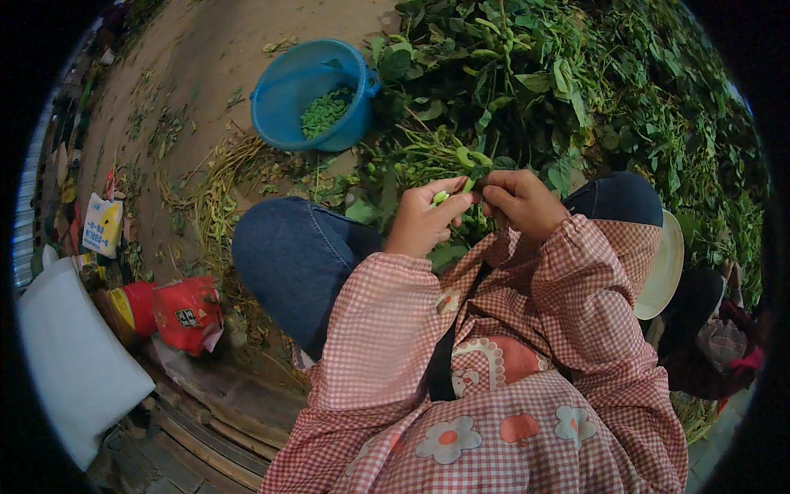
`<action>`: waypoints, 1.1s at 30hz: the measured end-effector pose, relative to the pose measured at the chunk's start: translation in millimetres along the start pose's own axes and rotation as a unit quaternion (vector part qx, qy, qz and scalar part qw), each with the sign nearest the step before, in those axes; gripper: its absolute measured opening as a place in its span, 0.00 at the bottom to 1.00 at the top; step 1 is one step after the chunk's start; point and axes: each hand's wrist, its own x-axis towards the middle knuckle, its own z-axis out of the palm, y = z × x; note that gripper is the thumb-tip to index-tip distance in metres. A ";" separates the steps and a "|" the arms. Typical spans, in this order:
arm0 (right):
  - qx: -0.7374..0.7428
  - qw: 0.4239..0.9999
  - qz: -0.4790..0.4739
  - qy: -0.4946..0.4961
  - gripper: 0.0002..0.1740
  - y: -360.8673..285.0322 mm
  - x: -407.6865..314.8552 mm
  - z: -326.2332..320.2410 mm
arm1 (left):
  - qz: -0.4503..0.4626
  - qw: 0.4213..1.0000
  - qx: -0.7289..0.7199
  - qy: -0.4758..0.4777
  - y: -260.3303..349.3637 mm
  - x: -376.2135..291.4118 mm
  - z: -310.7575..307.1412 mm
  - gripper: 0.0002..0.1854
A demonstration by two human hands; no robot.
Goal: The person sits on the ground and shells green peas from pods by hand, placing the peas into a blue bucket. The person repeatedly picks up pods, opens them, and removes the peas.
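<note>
Both my hands meet above my lap, in the middle of the view. My left hand (429, 213) pinches green bean pods (469, 184) between thumb and forefinger, with a pale green piece at its fingers. My right hand (517, 199) closes its fingers on the same green bunch from the other side; its exact grip is partly hidden. Just beyond the hands lie cut bean plants (426, 148) with pods and leaves. A blue plastic bucket (361, 126) stands on the ground ahead to the left, with shelled green beans (324, 114) at its bottom.
A large heap of leafy bean plants (617, 92) spreads ahead and right. Dry stalks (231, 170) lie left of the bucket. Red packaging (185, 315), a white printed bag (103, 225) and a white sheet (80, 358) are at the left. A pale basin (663, 265) is beside my right knee.
</note>
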 end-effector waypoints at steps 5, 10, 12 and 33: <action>0.118 0.992 0.027 -0.019 0.11 1.6 -0.5 -1.5 | 0.074 0.995 0.061 0.007 -1.4 0.2 0.3 0.25; 0.167 0.984 0.059 -0.037 0.12 -4.7 -1.4 -3.3 | 0.092 0.989 0.111 0.015 -3.8 2.1 -2.7 0.24; 0.174 0.981 0.085 -0.023 0.12 -7.7 -3.2 -3.9 | 0.109 0.986 0.123 0.015 -3.9 2.3 -3.5 0.23; 0.215 0.973 0.068 -0.056 0.07 -7.9 -4.6 -9.2 | 0.150 0.972 0.182 0.013 -2.1 1.9 -2.8 0.21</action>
